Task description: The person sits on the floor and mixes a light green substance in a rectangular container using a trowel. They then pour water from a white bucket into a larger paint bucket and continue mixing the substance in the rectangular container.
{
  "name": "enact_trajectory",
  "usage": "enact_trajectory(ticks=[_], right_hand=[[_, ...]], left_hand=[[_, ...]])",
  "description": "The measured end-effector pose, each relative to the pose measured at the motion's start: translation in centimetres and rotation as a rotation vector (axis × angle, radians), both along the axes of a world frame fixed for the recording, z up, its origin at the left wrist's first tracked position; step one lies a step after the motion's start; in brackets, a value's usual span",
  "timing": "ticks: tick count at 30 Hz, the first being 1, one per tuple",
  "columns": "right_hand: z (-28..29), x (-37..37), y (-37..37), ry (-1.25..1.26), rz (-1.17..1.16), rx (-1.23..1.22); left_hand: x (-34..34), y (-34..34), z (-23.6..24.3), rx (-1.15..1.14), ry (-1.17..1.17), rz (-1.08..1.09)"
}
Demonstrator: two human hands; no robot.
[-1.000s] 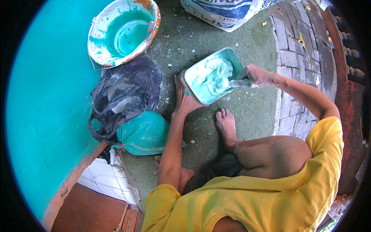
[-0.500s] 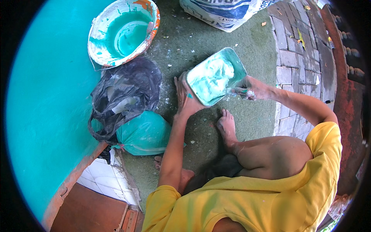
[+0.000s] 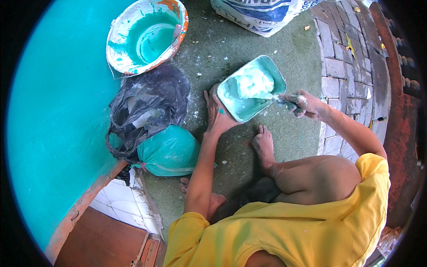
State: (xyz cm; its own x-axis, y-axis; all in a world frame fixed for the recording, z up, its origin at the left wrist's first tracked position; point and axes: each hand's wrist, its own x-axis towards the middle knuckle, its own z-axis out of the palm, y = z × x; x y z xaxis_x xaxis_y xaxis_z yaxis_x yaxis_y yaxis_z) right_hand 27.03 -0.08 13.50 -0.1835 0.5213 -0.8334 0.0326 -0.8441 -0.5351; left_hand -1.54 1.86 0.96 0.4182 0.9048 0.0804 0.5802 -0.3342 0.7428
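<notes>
My left hand (image 3: 220,115) is wrapped round the near-left side of a pale green rectangular tub (image 3: 247,111), fingers along its outer wall. A mound of whitish-green paste (image 3: 254,83) lies toward the tub's far side, with the near bottom showing. In my right hand (image 3: 308,105) is the handle of a putty knife (image 3: 276,99), smeared with paste. Its blade reaches over the tub's right rim to the edge of the paste and is partly hidden by it. Dried green smudges mark both hands.
A paint-streaked bucket (image 3: 119,50) stands at the far left by the turquoise wall (image 3: 58,111). Beside it are a crumpled black plastic bag (image 3: 171,91) and a tied green bag (image 3: 169,153). A white printed sack (image 3: 262,15) stands at the back. Grey paving (image 3: 338,66) borders the concrete on the right.
The paste has gathered toward the tub's far side, baring the near bottom. My right hand has drawn back to the right, and the putty knife now shows. My left hand keeps its hold.
</notes>
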Motion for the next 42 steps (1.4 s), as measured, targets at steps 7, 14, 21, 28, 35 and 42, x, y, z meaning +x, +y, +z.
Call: enact_trajectory(ticks=[7, 14, 21, 28, 35, 42], right_hand=[[3.3, 1.6, 1.8, -0.454, 0.440, 0.294], [5.2, 0.6, 2.2, -0.647, 0.578, 0.506], [0.1, -2.3, 3.8, -0.661, 0.730, 0.823], [0.6, -2.4, 6.0, -1.037, 1.003, 0.696], [4.0, -1.2, 3.6, -1.140, 1.040, 0.874], [4.1, -2.5, 3.7, -0.751, 0.859, 0.917]], left_hand=[[-0.1, 0.0, -0.2, 0.015, 0.071, -0.021], [0.0, -0.1, -0.1, -0.014, 0.051, 0.004], [0.1, -0.2, -0.8, -0.026, 0.063, 0.019], [0.0, 0.0, -0.3, -0.034, 0.043, 0.021], [-0.3, -0.3, -0.5, -0.052, 0.103, 0.008], [0.2, -0.4, -0.5, -0.139, -0.002, 0.028]])
